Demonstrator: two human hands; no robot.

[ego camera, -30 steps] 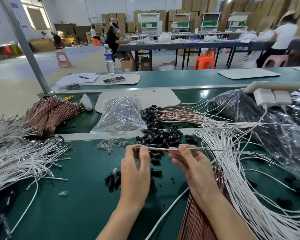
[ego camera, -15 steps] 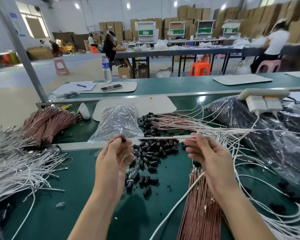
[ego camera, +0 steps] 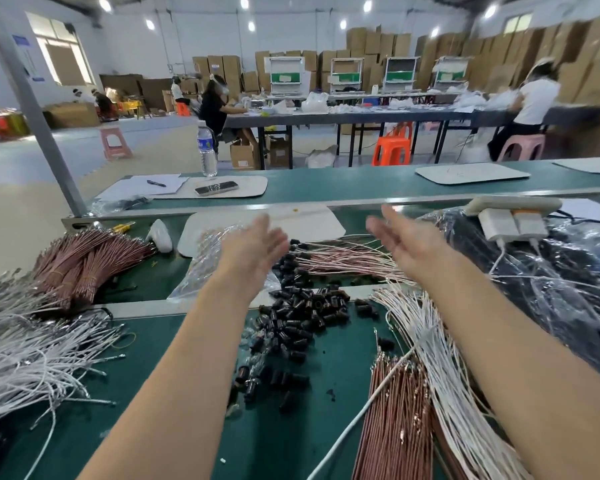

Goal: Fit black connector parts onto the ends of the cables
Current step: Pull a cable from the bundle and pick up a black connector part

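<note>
The left hand [ego camera: 253, 244] and right hand [ego camera: 407, 239] hover, fingers straight and empty, near the bench's [ego camera: 160, 344] far edge over capped cables [ego camera: 340, 261], likely the drop-off pile.

green bench [ego camera: 174, 344], black connectors [ego camera: 302, 306], white cables [ego camera: 32, 344]

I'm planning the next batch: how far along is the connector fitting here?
Done: the pink cables at the back already have connectors on their ends. In hand: nothing; left hand and right hand are both open, empty. Left: a heap of loose black parts and a bundle of uncapped copper cables, so plenty remains.
</note>
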